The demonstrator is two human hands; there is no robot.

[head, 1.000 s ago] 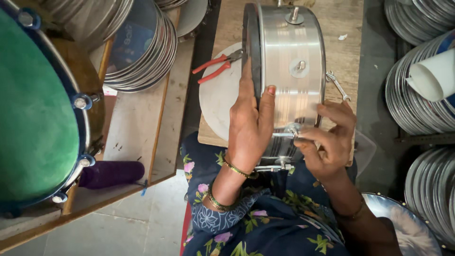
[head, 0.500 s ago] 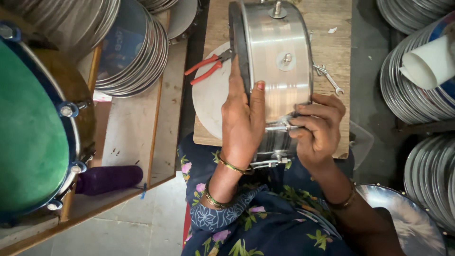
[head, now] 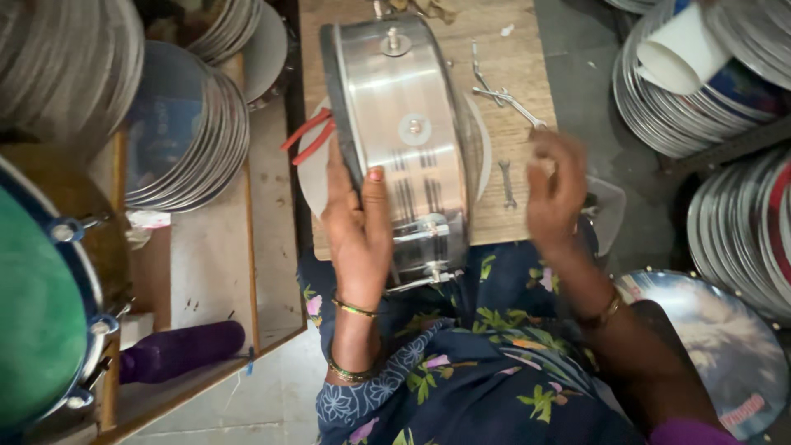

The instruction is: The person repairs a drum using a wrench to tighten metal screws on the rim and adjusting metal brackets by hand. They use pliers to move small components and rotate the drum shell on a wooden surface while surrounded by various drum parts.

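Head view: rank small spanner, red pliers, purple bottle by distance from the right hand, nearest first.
From the right hand:
1. Small spanner, on the wooden board just beside the hand, toward the drum.
2. Red pliers, across the steel drum, on its far side.
3. Purple bottle, low on the side shelf, farthest.

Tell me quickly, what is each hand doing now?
Left hand: open, flat against the metal drum shell.
Right hand: blurred, off the drum; grip cannot be told.

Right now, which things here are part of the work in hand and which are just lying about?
In use:
left hand steadying the steel drum shell
right hand, blurred, above the small spanner
wooden board

Lying about:
red pliers
purple bottle
green drum
stacked metal discs
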